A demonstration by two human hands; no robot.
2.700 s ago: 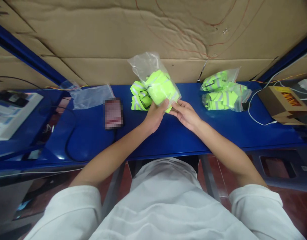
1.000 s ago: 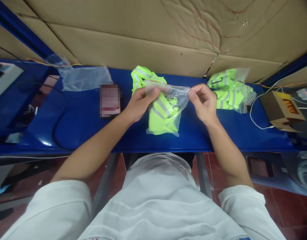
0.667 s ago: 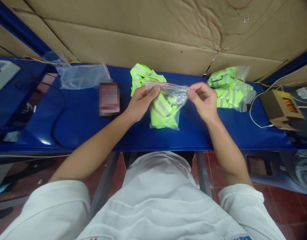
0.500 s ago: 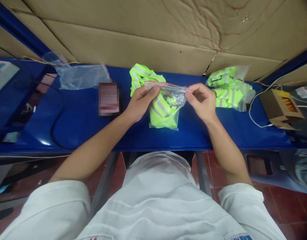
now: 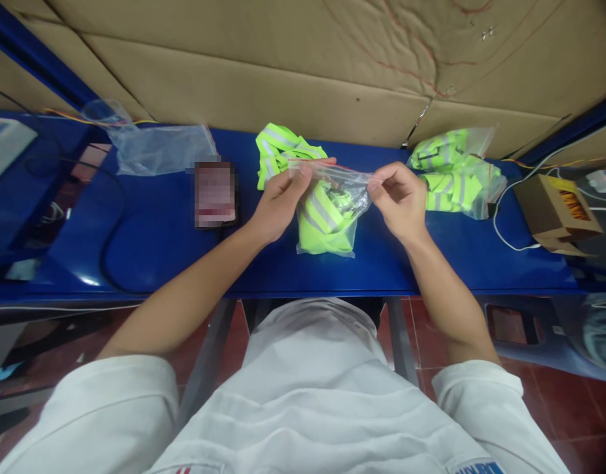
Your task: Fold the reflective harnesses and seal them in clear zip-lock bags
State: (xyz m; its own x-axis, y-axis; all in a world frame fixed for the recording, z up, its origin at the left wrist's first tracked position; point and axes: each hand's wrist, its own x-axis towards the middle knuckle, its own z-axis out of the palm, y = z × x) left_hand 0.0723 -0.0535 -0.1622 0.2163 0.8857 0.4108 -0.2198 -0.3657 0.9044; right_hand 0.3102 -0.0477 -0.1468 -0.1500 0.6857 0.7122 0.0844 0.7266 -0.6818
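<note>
- Left hand (image 5: 280,203): clamped, thumb over fingers, on the left end of the bag's seal (image 5: 339,172).
- Right hand (image 5: 401,201): thumb and forefinger pinched together on the seal's right end.
- Reason for grip: holding both ends apparently draws the mouth straight and level.
- Bag (image 5: 327,227): between the hands, over the middle of the bench (image 5: 159,250), bottom toward the front edge. Contact with the bench cannot be told. Quantity: one, with one yellow bundle inside, settled low.
- Loose pile (image 5: 283,146): behind the left hand, near the rear edge, probably for easy reach. Quantity: one.
- Filled bags (image 5: 455,189): toward the rear right corner, one before the other, apparently set apart from loose stock. Quantity: two.
- Flat bag stock (image 5: 159,150): left of the loose pile, along the rear edge. Quantity: cannot be told.
- Blurred device (image 5: 215,195): just in front of the flat bag stock. Quantity: one.
- Carton (image 5: 554,210): near the right end. Quantity: one.
</note>
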